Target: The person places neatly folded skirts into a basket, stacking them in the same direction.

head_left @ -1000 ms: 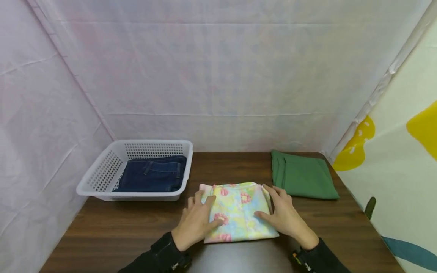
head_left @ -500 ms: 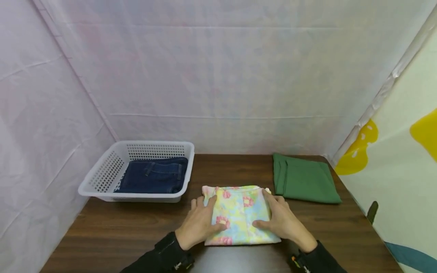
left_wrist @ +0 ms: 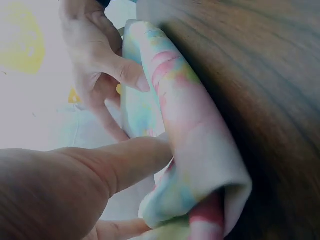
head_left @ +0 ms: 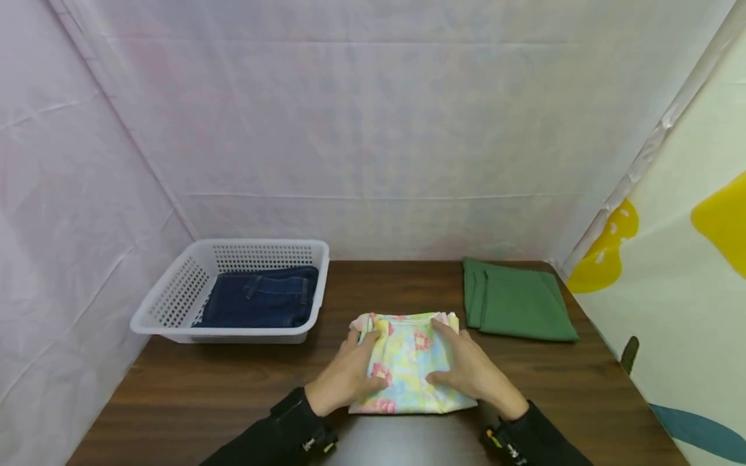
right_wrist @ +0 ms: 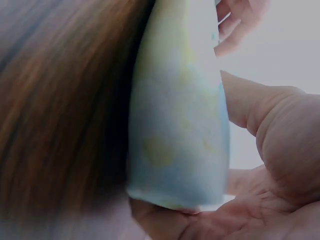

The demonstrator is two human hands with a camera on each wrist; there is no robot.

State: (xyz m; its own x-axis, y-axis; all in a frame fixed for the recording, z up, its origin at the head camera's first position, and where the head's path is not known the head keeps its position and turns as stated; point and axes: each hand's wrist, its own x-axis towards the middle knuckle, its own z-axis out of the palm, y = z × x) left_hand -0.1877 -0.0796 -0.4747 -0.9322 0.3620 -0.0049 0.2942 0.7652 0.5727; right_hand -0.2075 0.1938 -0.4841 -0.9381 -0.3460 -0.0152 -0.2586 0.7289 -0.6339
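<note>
A folded floral cloth [head_left: 408, 372], printed in yellow, blue and pink, lies near the front of the table between both hands. Its far corners bunch inward. My left hand [head_left: 348, 377] grips the left side; in the left wrist view the thumb lies on the near part of the cloth [left_wrist: 192, 115] and a finger shows at its far edge. On the right side my right hand [head_left: 474, 374] holds it, thumb on top. The right wrist view shows fingers curled beneath the end of the cloth [right_wrist: 175, 125].
A white plastic basket [head_left: 157, 323] stands at the back left, with folded dark blue jeans [head_left: 256, 301] inside. Folded green cloth [head_left: 524, 304] lies at the back right of the brown wooden table [head_left: 192, 388]. White fabric walls [head_left: 361, 129] rise behind and at the sides.
Both hands have moved inward and now grip the floral cloth's sides, narrowing its far end and bunching the corners. Basket, jeans and green cloth stay in place.
</note>
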